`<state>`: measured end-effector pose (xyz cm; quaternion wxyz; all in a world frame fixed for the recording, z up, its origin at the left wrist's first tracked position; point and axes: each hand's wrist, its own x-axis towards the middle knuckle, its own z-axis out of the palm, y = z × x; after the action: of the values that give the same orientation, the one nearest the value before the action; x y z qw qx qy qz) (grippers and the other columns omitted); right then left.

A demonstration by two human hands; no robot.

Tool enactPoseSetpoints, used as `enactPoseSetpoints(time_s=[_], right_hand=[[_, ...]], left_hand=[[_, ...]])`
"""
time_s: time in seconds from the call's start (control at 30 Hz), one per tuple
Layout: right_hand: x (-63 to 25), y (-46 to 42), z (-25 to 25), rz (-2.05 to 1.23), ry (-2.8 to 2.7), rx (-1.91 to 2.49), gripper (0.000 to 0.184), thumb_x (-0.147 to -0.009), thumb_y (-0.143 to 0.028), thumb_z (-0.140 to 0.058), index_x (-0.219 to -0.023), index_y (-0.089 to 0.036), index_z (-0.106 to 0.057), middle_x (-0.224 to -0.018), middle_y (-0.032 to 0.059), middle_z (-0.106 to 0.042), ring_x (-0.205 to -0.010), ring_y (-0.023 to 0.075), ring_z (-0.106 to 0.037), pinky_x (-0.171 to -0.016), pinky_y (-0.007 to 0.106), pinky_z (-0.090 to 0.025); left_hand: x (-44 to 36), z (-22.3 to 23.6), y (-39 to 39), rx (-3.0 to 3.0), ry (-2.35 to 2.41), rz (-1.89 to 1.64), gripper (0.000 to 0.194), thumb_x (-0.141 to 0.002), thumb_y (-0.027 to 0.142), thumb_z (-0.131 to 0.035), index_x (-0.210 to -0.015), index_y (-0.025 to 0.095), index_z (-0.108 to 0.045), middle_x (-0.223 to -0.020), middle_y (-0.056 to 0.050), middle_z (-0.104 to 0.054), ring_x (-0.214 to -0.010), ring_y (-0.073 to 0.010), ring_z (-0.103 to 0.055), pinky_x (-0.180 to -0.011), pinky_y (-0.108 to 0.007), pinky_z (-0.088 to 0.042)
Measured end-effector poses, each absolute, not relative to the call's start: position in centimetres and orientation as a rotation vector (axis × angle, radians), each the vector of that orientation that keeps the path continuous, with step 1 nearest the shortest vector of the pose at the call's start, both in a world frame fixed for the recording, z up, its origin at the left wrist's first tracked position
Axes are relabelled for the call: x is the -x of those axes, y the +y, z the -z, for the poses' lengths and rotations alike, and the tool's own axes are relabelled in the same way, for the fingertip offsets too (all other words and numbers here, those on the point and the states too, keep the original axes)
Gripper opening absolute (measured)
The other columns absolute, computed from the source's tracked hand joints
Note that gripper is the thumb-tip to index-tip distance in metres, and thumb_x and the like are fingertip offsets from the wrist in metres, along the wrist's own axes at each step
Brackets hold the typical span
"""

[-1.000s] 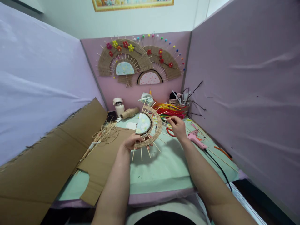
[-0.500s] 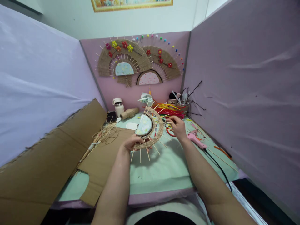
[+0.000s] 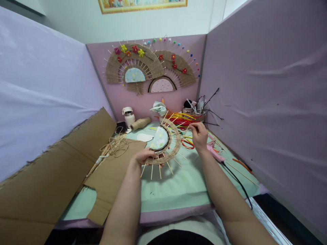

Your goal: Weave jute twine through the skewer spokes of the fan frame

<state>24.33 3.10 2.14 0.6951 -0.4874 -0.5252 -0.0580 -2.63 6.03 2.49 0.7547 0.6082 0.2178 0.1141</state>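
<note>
My left hand [image 3: 143, 156] is closed on the lower left end of a half-round fan frame [image 3: 176, 144], thumb on top and fingertips showing beneath. Woven twine forms its band, thin wooden sticks radiate outward, and a pale floral half-disc [image 3: 160, 139] with a dark rim sits at the centre. To the right of the frame, my right hand [image 3: 199, 136] pinches a strand of twine [image 3: 187, 129] between thumb and forefinger; the strand runs toward the band's upper right part. Red-handled scissors [image 3: 188, 144] lie on the table just below that hand.
A pink glue gun [image 3: 216, 153] with a black cord lies at right. Cardboard sheets [image 3: 120, 170] and tangled twine [image 3: 118, 144] cover the left. A twine spool [image 3: 140, 124], a white bottle [image 3: 129, 117] and red pipe cleaners [image 3: 178, 119] stand or lie behind. Two finished fans [image 3: 135, 51] hang on the back panel.
My right hand has moved a little right and up, drawing the twine out from the frame. My left hand has shifted and turned the frame slightly to the right and down.
</note>
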Motion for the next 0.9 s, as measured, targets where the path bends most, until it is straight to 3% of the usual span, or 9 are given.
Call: enactPoseSetpoints(time_s=[0.27,0.47,0.6,0.77,0.9], right_hand=[[-23.4,4.3,-1.5,-0.554,-1.131,1.045,0.015,-0.071,-0.033,-0.064,-0.071,-0.018,-0.063,-0.068,0.0010,-0.061,-0.064,0.0140,-0.053,-0.063,0.027,-0.043],[-21.9,4.0,-1.7,-0.909,-1.002,0.852,0.033,-0.065,-0.038,-0.070,-0.093,-0.020,-0.065,-0.078,0.0014,-0.066,-0.064,0.0130,-0.056,-0.060,0.026,-0.044],[-21.7,3.8,-1.8,-0.991,-0.924,0.773,0.040,-0.063,-0.037,-0.073,-0.099,-0.022,-0.064,-0.077,-0.0005,-0.066,-0.059,0.0107,-0.055,-0.056,0.024,-0.043],[-22.1,4.2,-1.5,-0.943,-0.919,0.778,0.026,-0.065,-0.036,-0.071,-0.086,-0.021,-0.065,-0.069,-0.0018,-0.064,-0.054,0.0097,-0.053,-0.053,0.024,-0.042],[-22.4,4.8,-1.2,-0.882,-0.875,0.812,0.024,-0.063,-0.036,-0.070,-0.080,-0.020,-0.063,-0.068,-0.0025,-0.063,-0.055,0.0096,-0.053,-0.055,0.024,-0.042]], left_hand=[[2.3,-2.0,5.7,-1.312,0.453,-0.202,0.044,-0.055,0.014,-0.054,-0.096,0.006,-0.067,-0.072,-0.017,-0.070,-0.052,-0.0220,-0.063,-0.029,-0.016,-0.026],[1.6,-1.8,5.8,-1.338,0.440,-0.111,0.043,-0.057,0.016,-0.053,-0.096,0.006,-0.067,-0.072,-0.016,-0.070,-0.047,-0.0204,-0.061,-0.026,-0.017,-0.024],[1.1,-1.5,5.9,-1.351,0.446,-0.101,0.036,-0.057,0.015,-0.054,-0.090,0.007,-0.066,-0.072,-0.016,-0.070,-0.049,-0.0186,-0.062,-0.028,-0.015,-0.024],[0.6,-1.4,5.7,-1.371,0.479,-0.122,0.028,-0.060,0.017,-0.054,-0.084,0.008,-0.066,-0.071,-0.014,-0.070,-0.051,-0.0175,-0.062,-0.030,-0.016,-0.029],[0.2,-1.6,5.6,-1.386,0.545,-0.111,0.030,-0.066,0.022,-0.058,-0.091,0.009,-0.065,-0.076,-0.014,-0.070,-0.055,-0.0165,-0.063,-0.038,-0.018,-0.039]])
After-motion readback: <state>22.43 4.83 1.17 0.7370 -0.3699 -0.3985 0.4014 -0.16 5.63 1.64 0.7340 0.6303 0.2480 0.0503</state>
